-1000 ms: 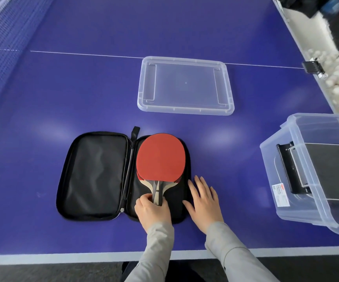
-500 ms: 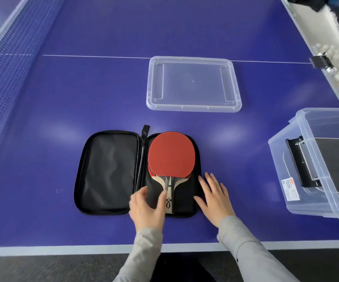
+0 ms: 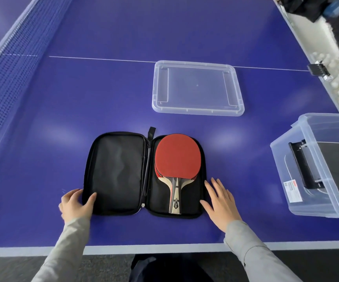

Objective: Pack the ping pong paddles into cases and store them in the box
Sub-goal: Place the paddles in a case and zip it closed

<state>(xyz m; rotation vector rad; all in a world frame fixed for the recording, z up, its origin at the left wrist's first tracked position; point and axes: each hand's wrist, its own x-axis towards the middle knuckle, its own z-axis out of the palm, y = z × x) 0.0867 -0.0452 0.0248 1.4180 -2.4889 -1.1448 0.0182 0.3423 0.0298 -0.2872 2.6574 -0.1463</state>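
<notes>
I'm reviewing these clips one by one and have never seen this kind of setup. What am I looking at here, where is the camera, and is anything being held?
There is no machine: a person works with bare hands, and the one camera sits on their head, looking forward and down. The surface is a blue ping pong table. A black paddle case lies open on it, with a red paddle in its right half. The left hand grips the edge of the case's left flap, thumb on the lining. The right hand lies flat and open beside the case's right edge and holds nothing. Farther off lies a clear lid; at the right stands a clear storage box with a dark item inside.
</notes>
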